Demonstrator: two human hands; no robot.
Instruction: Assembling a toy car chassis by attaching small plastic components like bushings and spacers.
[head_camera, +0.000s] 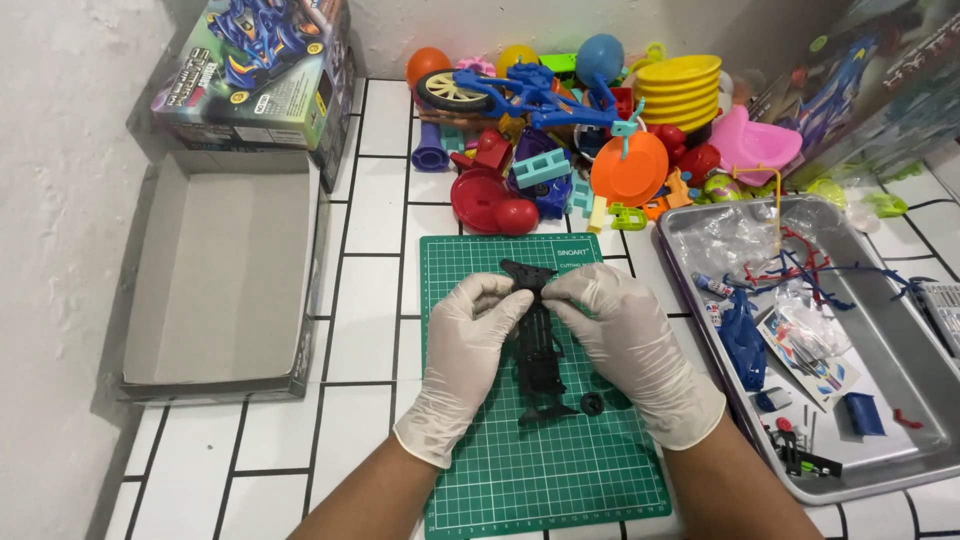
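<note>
Over the green cutting mat (560, 470), 2 gloved hands, left hand (468, 345) and right hand (630, 340), on black chassis (538, 350).

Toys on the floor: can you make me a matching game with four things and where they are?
Things:
1. black toy car frame
2. metal tray
3. empty cardboard box
4. stack of yellow bowls

Places:
A. far right of the mat
B. far left, by the wall
C. between both gloved hands, over the green mat
D. in the toy pile at the top

Pairs: 1-C, 2-A, 3-B, 4-D
</note>
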